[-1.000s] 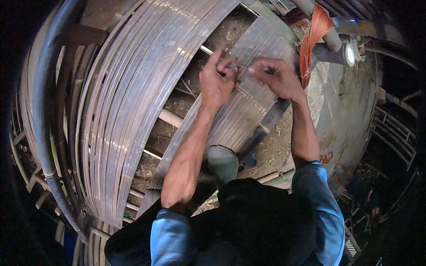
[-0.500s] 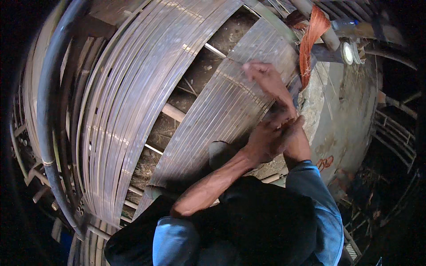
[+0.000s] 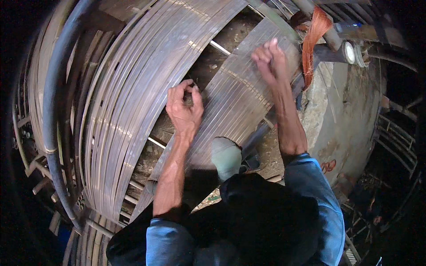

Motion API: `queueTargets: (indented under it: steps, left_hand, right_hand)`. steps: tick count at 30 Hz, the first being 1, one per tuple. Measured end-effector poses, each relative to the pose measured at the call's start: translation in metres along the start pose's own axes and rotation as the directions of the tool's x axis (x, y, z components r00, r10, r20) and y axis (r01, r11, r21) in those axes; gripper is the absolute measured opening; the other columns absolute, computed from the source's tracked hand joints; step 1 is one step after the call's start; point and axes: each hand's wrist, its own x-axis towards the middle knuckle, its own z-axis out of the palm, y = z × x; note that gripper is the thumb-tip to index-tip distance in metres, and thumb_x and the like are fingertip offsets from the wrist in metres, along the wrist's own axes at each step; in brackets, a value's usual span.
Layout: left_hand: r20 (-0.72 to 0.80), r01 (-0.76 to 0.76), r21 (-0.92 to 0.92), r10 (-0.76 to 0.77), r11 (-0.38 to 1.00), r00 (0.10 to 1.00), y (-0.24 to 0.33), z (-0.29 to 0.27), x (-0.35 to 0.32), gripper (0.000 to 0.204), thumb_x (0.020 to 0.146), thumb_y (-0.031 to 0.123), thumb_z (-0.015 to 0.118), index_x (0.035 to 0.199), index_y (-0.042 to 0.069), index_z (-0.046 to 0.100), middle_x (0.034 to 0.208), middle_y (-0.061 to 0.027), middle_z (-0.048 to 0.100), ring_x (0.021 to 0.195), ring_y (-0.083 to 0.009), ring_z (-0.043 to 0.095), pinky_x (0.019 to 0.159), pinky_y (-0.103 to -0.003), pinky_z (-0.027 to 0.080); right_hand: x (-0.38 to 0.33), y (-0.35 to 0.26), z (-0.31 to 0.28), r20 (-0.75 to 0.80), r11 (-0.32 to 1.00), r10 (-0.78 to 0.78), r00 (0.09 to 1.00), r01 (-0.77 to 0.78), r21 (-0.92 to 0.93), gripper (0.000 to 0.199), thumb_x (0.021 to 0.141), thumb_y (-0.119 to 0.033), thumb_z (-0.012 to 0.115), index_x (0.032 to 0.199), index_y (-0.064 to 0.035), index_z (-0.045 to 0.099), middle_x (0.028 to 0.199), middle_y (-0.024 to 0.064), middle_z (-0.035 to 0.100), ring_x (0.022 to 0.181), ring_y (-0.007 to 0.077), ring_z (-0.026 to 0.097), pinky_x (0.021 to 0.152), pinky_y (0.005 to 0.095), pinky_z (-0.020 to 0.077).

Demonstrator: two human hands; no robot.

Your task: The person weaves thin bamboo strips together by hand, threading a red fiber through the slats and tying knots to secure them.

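Observation:
My left hand is raised over the gap between two long panels of flat slats, thumb and forefinger curled together at the tips. A thin strand may be between them, but it is too fine to make out. Above the narrower slat panel is my right hand, its fingers bent in and blurred, and whatever they pinch is not visible. The wide slat panel lies to the left, its strips crossed by pale stitched bands. An orange bundle of fibre hangs just right of my right hand.
A thick dark pole curves down the left side. Pale crossbars span the gap between the panels. My light-coloured sock shows below the narrower panel. A concrete slab lies at right, with bamboo racks beyond.
My hands were together near the right forearm and have parted. The left has swung up and left to the gap; the right has risen slightly. The sock now shows more fully.

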Motion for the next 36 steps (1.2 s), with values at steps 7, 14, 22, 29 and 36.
queueTargets:
  steps: [7, 14, 22, 29, 36]
  left_hand:
    - [0.407, -0.376, 0.215, 0.268, 0.901, 0.873, -0.071, -0.104, -0.011, 0.016, 0.081, 0.013, 0.075, 0.092, 0.004, 0.070, 0.076, -0.0144, 0.065, 0.067, -0.0299, 0.062, 0.058, -0.040, 0.051]
    - [0.779, -0.317, 0.523, -0.293, 0.791, 0.554, -0.108, -0.237, -0.130, 0.058, 0.082, 0.059, 0.066, 0.095, 0.003, 0.071, 0.082, -0.0154, 0.070, 0.079, -0.0322, 0.067, 0.073, -0.045, 0.052]
    - [0.618, 0.487, 0.381, -0.608, 0.786, 0.499, -0.125, -0.262, -0.205, 0.037, 0.088, 0.034, 0.071, 0.099, -0.002, 0.069, 0.083, -0.0116, 0.071, 0.082, -0.0245, 0.066, 0.082, -0.041, 0.051]
    - [0.423, 0.940, 0.217, -0.893, 0.263, 0.152, -0.067, -0.430, -0.144, 0.030, 0.088, 0.034, 0.076, 0.091, 0.004, 0.073, 0.079, -0.0009, 0.066, 0.073, -0.0109, 0.061, 0.064, -0.028, 0.051]
    - [-0.131, 0.596, -0.652, -0.844, 0.469, 0.520, 0.042, -0.675, -0.237, 0.042, 0.102, 0.026, 0.049, 0.121, -0.009, 0.060, 0.138, -0.0261, 0.054, 0.135, -0.0373, 0.046, 0.122, -0.047, 0.023]
  right_hand:
    - [-0.050, -0.001, -0.007, -0.268, 0.996, 0.059, 0.962, -0.075, -0.049, 0.029, 0.100, -0.023, 0.055, 0.077, -0.0043, 0.058, 0.076, 0.0084, 0.061, 0.069, 0.0195, 0.058, 0.069, 0.0313, 0.0519]
    - [-0.127, -0.103, -0.055, -0.176, -0.561, -0.407, 0.896, -0.398, -0.726, 0.035, 0.095, -0.033, 0.067, 0.093, 0.0021, 0.070, 0.095, 0.0122, 0.071, 0.093, 0.0209, 0.066, 0.087, 0.0335, 0.0495]
    - [-0.076, 0.087, 0.113, 0.548, -0.140, 0.289, 0.785, 0.601, -0.787, 0.020, 0.090, -0.017, 0.067, 0.106, -0.0053, 0.068, 0.101, 0.0124, 0.069, 0.098, 0.0279, 0.065, 0.089, 0.0384, 0.0500]
    - [-0.071, 0.213, 0.154, 0.599, 0.232, 0.694, 0.400, 0.662, -0.712, 0.018, 0.091, -0.020, 0.066, 0.101, -0.0052, 0.067, 0.092, 0.0163, 0.068, 0.086, 0.0364, 0.065, 0.078, 0.0423, 0.0512]
    - [-0.058, 0.233, 0.160, 0.401, 0.184, 0.807, 0.433, 0.461, -0.868, 0.027, 0.091, -0.025, 0.064, 0.103, -0.0010, 0.069, 0.094, 0.0168, 0.071, 0.087, 0.0285, 0.069, 0.081, 0.0380, 0.0522]
